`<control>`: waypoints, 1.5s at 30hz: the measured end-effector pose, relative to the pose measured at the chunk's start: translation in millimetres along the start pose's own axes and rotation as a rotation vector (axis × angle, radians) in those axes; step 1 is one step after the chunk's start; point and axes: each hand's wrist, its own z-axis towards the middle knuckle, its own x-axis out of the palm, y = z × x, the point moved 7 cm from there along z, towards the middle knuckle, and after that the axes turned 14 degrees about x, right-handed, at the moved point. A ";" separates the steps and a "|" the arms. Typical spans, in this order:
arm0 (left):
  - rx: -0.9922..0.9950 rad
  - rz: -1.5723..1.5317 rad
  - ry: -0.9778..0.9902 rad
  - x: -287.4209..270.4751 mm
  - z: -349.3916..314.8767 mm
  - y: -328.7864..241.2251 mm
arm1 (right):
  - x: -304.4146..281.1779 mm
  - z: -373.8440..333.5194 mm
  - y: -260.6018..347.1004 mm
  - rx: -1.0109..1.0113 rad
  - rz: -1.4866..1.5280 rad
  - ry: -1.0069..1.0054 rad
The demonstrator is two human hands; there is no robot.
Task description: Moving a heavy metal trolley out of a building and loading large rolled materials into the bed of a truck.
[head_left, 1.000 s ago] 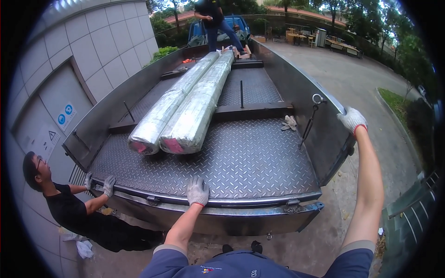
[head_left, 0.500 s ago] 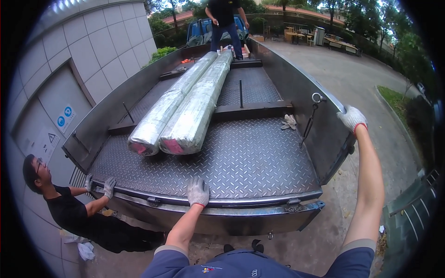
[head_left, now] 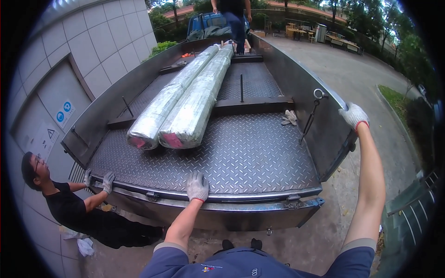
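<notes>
My left hand [head_left: 198, 186], in a white knitted glove with a red cuff, lies flat on the rear edge of the truck bed [head_left: 259, 160], fingers stretched over the diamond-plate floor. With the same kind of glove, my right hand [head_left: 354, 116] is hooked over the rear top corner of the right side panel [head_left: 306, 88]. Two long rolls in clear wrap, the left roll [head_left: 171, 97] and the right roll [head_left: 197, 102], lie side by side along the bed, pink patches on their near ends. Below the bed's edge hangs the tailgate [head_left: 213, 215].
A crossbeam [head_left: 252, 105] with an upright rod [head_left: 241, 88] spans the bed. Loose gloves [head_left: 289, 117] lie near a hanging hook fitting [head_left: 311, 111]. At left, a co-worker [head_left: 69, 204] holds the bed's edge; another person [head_left: 235, 23] stands at the far end.
The far person has shifted their legs and stands slightly farther right. My view has tilted slightly. Both my hands keep their places, and the rolls lie as before.
</notes>
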 end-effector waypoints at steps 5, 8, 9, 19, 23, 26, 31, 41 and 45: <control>-0.014 -0.025 0.034 1.1 4.1 0.4 | 0.9 1.3 -0.9 -0.004 0.011 -0.014; -0.013 -0.022 0.030 2.2 3.2 3.3 | 0.0 0.4 1.7 -0.009 0.017 -0.018; -0.012 -0.024 0.028 2.9 2.1 3.9 | -0.6 -0.5 2.3 -0.015 0.021 -0.019; -0.026 -0.042 0.024 2.2 1.3 2.4 | -5.6 -0.9 0.3 0.014 0.010 -0.021; -0.011 -0.029 0.007 -6.4 -1.8 -1.4 | -9.4 -10.4 -2.8 0.016 0.002 -0.031; -0.019 -0.041 0.019 -9.2 -1.9 -0.4 | -13.7 -15.0 -1.0 0.025 0.010 -0.034; -0.032 -0.083 0.045 -17.7 -8.4 0.1 | -15.7 -26.0 -4.0 0.053 0.016 -0.020; -0.054 -0.086 0.115 -10.2 -20.4 -4.0 | 3.7 -20.9 -10.4 0.021 0.006 -0.032; -0.054 -0.054 0.056 -6.8 -10.5 7.4 | 0.3 -16.6 2.8 0.018 0.006 -0.035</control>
